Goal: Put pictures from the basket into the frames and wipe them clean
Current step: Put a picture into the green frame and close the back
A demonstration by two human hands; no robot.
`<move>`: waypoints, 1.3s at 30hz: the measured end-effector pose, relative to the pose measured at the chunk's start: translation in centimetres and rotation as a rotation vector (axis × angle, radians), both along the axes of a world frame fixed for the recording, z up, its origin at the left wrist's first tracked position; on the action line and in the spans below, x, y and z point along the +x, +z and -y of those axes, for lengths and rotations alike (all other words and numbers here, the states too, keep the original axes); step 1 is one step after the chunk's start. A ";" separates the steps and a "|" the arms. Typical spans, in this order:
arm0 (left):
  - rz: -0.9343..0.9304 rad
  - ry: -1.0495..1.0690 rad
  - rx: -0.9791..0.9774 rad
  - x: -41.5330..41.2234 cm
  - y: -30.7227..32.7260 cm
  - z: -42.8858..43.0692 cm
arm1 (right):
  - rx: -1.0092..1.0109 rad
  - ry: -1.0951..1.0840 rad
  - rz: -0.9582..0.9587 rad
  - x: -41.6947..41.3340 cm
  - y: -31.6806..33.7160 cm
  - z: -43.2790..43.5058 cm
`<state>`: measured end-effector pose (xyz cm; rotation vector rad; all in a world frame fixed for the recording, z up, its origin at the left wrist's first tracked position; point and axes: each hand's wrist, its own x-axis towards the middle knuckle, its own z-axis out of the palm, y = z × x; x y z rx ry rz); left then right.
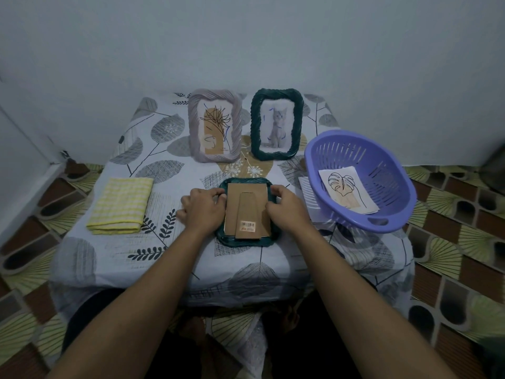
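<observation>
A dark green frame (246,243) lies face down in the middle of the table, its brown cardboard back (247,203) with a stand and a barcode label facing up. My left hand (203,212) rests on the frame's left edge with its fingertips pinching the side of the back. My right hand (287,207) grips the right edge of the back with curled fingers. A purple basket (382,222) at the right holds a leaf picture (347,190). Two filled frames stand at the back: a grey one (195,124) with a plant drawing and a dark green one (255,124) with a cat picture.
A folded yellow checked cloth (120,205) lies at the left of the table. White sheets (306,184) stick out from under the basket's left side. The leaf-patterned tablecloth (164,170) covers the small table; a pale wall stands behind it and patterned floor surrounds it.
</observation>
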<state>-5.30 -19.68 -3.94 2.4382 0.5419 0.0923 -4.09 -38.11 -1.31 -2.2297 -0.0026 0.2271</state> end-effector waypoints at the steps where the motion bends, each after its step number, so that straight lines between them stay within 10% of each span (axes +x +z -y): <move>1: -0.009 -0.016 0.006 0.4 0.1 0.0 | 0.016 -0.004 -0.010 0.2 0.0 -0.1; 14: -0.045 -0.095 0.076 1.6 -0.5 -0.3 | 0.142 -0.047 -0.045 1.2 -0.8 -0.5; 39: 0.047 -0.191 -0.110 -4.0 -0.9 -1.7 | -0.343 0.002 0.047 -2.8 0.0 0.4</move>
